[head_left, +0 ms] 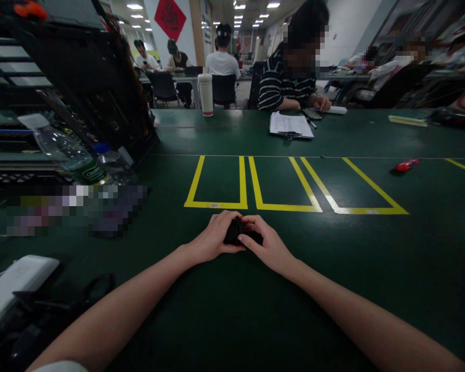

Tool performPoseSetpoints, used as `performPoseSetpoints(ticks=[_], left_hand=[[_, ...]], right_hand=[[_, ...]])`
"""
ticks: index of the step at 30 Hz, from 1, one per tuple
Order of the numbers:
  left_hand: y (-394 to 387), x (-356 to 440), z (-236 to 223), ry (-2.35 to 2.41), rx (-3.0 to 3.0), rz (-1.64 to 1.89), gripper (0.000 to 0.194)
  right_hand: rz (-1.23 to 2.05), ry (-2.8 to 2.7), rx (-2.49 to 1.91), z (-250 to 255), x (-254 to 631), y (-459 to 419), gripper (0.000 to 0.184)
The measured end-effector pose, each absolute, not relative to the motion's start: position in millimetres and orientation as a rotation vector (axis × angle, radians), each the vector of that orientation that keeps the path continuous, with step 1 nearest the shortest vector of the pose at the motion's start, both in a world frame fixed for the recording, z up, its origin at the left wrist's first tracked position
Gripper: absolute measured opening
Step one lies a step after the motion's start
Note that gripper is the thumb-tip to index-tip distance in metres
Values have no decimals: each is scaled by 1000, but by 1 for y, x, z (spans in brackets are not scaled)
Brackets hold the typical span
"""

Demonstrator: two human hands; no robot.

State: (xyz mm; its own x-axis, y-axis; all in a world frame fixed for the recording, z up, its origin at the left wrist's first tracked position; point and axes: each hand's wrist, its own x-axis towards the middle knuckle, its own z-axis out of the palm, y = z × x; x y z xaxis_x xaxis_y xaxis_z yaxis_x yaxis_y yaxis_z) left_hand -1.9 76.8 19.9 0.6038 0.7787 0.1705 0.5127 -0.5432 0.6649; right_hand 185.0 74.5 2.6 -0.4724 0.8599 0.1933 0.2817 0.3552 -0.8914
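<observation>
Both of my hands meet over a small black box-like object (231, 233) at the middle of the dark green table (232, 315). My left hand (215, 235) curls around its left side, thumb near the front. My right hand (269, 242) grips the right part, its thumb across the front and fingers over the top. A dark gap or seam shows between the two parts, but I cannot tell what kind of object it is. Just beyond my fingertips lie frames of yellow tape (225, 205) on the tabletop.
On the left stand a clear bottle (67, 150), a blue-capped bottle (112, 163) and a large black frame (112, 77). A white power strip (19, 284) lies nearer. Across the table are a clipboard (290, 125), a white cup (205, 95) and a seated person (287, 77). A red object (406, 165) lies right.
</observation>
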Motion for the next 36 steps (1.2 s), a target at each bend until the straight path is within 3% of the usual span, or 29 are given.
performPoseSetpoints(ticks=[12,19,32,36], left_hand=[[76,0,25,1027,2267,581,56],[76,0,25,1038,2292,575,56],[76,0,24,1038,2279,580,57],[77,0,21,1041,2265,587,56]], right_hand=[[1019,-1971,-940,4,186,72,22],[1070,-1963,-972,7,185,73,31],[936,-2016,-938,5,185,71,21],[992,-1988,-959,4,184,72,28]])
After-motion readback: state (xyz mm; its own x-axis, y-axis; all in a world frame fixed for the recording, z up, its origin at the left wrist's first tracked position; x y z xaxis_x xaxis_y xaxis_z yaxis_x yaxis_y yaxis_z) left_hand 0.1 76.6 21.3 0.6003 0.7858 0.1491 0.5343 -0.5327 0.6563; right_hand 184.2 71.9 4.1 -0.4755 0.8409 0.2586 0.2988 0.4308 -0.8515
